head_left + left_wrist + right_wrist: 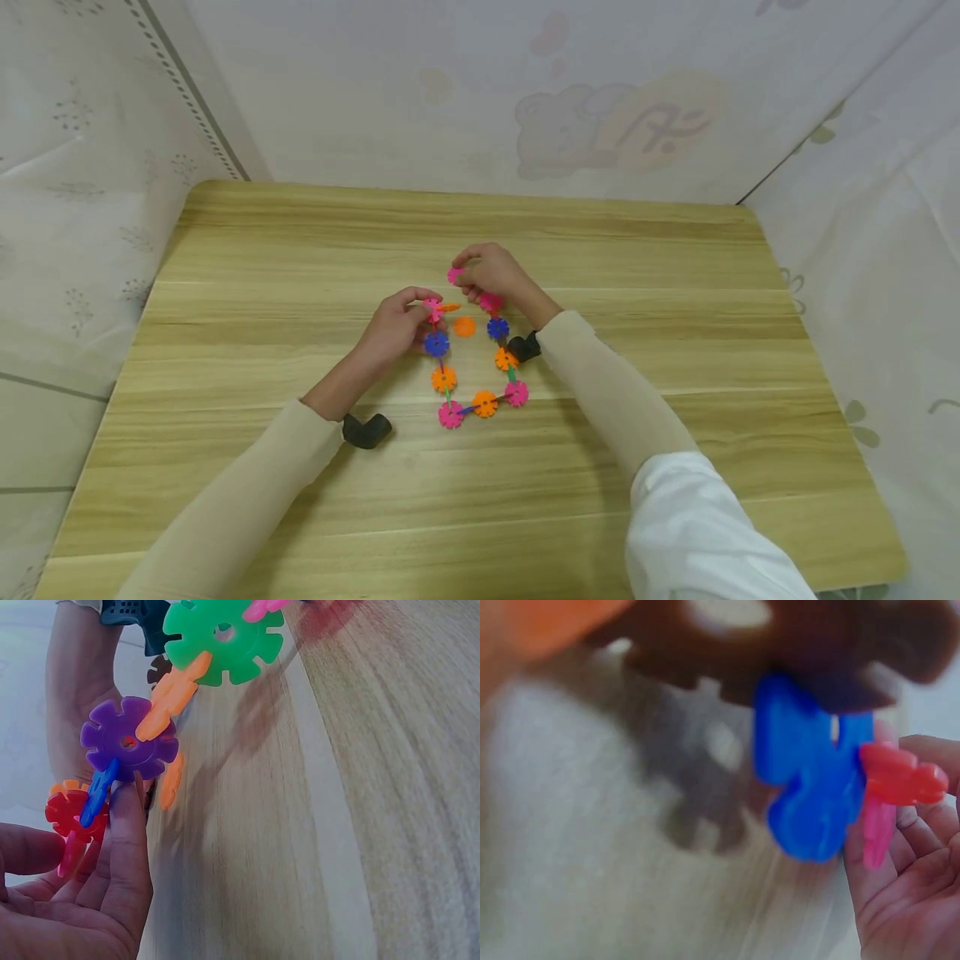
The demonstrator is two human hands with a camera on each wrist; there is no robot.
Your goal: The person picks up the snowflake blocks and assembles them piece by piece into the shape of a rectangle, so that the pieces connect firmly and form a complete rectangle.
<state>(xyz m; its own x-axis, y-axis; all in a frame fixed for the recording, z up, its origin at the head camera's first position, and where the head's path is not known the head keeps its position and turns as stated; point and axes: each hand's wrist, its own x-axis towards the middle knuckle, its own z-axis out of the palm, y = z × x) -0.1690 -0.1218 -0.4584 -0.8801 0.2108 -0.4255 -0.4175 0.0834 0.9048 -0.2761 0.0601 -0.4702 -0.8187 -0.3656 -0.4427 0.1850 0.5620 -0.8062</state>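
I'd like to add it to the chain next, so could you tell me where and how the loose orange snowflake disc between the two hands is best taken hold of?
The loose orange disc lies flat on the table, apart from the chain. Probably best to come from straight above and pinch opposite teeth of its rim; the notched edge gives fingertips purchase, and no face is exposed to grip.

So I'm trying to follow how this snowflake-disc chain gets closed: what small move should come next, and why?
Probably bring the two top ends together. The left hand pinches the pink disc ending the left strand, the right hand holds the pink disc at the right strand's end, and a gap remains between them above the loose orange disc.
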